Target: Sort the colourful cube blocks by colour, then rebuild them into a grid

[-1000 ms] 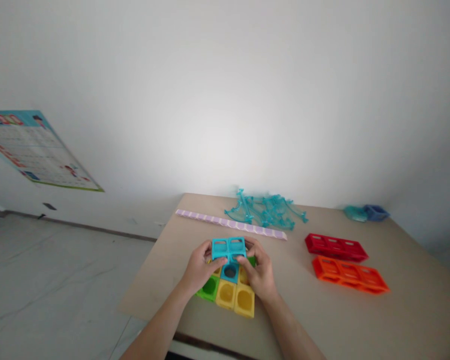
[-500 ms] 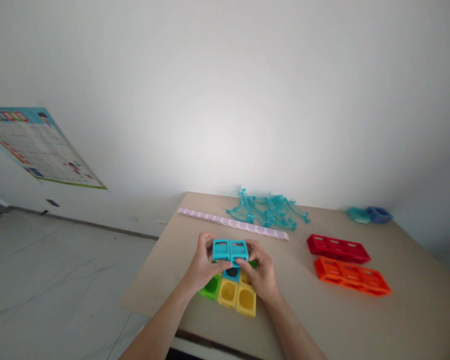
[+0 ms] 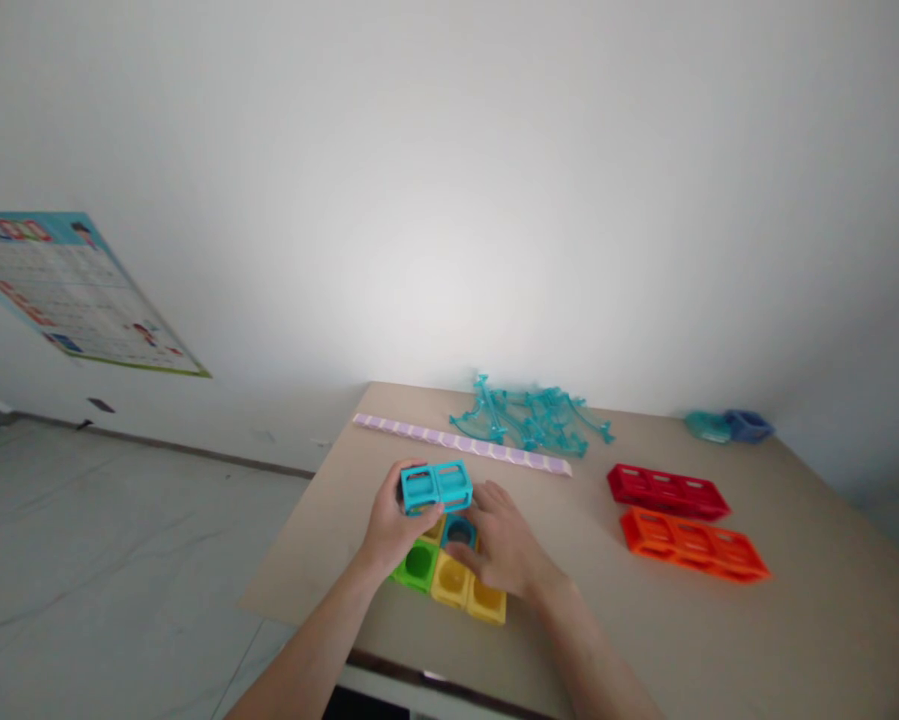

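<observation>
My left hand (image 3: 389,525) grips a turquoise two-cell block frame (image 3: 435,486), lifted just above a cluster of coloured cube blocks (image 3: 449,578) in green, yellow and blue near the table's front edge. My right hand (image 3: 500,548) rests on the cluster with its fingers spread flat, holding nothing, and covers its right part. A blue cube with a round hole (image 3: 460,530) shows between the two hands.
A purple strip (image 3: 460,445) lies across the beige table (image 3: 794,640), with a heap of clear turquoise track pieces (image 3: 531,420) behind it. Red (image 3: 668,490) and orange (image 3: 693,545) block frames lie to the right. Two small blue dishes (image 3: 730,426) sit at the far right corner.
The right hand let go of the turquoise frame and dropped flat onto the cluster. The left hand carried the frame up and leftward.
</observation>
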`<state>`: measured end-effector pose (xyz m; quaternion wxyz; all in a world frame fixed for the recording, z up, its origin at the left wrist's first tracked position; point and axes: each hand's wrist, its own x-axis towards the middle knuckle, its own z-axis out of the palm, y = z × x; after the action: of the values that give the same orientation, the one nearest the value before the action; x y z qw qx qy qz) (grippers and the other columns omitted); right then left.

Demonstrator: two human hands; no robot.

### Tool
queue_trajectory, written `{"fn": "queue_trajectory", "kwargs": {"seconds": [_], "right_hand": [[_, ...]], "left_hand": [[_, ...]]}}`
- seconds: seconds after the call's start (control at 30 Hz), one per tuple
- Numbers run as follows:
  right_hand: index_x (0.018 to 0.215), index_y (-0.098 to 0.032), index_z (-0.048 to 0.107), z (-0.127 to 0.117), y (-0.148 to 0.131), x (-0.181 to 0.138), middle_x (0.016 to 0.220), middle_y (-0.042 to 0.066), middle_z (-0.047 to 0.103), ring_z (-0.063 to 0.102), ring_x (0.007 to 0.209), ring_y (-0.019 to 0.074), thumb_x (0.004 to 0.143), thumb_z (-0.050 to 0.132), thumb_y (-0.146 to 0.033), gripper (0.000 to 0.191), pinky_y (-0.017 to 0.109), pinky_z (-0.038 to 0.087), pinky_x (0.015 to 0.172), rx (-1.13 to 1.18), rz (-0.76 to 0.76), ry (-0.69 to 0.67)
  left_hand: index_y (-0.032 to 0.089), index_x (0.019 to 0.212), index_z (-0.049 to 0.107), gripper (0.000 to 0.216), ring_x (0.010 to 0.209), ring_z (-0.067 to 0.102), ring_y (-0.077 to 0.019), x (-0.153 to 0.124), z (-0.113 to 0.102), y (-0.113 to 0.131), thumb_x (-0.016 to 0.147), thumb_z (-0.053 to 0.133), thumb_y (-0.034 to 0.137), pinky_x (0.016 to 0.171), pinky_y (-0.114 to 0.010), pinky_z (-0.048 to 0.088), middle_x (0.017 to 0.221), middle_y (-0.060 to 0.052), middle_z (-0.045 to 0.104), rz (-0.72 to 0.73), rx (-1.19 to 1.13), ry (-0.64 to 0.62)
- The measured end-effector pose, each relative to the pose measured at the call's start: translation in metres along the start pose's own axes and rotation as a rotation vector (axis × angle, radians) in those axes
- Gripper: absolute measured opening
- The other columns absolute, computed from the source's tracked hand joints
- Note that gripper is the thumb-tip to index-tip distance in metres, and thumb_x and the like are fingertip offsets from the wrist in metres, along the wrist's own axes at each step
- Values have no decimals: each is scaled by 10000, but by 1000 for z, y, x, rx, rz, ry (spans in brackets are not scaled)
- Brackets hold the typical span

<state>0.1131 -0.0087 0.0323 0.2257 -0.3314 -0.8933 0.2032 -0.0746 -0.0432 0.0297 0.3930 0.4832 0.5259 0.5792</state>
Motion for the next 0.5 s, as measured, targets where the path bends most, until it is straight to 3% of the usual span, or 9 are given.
{"fn": "queue_trajectory", "kwargs": {"seconds": [0.2, 0.33, 0.5], "right_hand": [[994, -238, 657, 2, 1, 3, 1062, 83, 647, 547, 1037, 279, 799, 691, -388, 249, 438, 392, 913, 41, -3, -1], [931, -227, 588, 10, 6, -2, 995, 61, 648, 573, 980, 257, 750, 740, -281, 243, 410, 407, 858, 134, 21, 113], [820, -226, 519, 14, 5, -5, 1117, 54, 632, 551, 1125, 240, 752, 660, -117, 191, 411, 370, 933, 181, -16, 163]], "left_hand": [[192, 1075, 545, 501, 871, 657, -188, -2, -1, 2, 646, 798, 236, 804, -295, 522, 971, -26, 666, -4, -24, -25], [184, 1079, 554, 485, 839, 648, -171, 3, -2, -6, 667, 792, 275, 784, -279, 516, 950, -24, 667, -33, -96, 87], [189, 1086, 549, 475, 778, 635, -123, 9, -2, -18, 689, 788, 294, 753, -238, 495, 904, 0, 660, -80, -267, 194]]}}
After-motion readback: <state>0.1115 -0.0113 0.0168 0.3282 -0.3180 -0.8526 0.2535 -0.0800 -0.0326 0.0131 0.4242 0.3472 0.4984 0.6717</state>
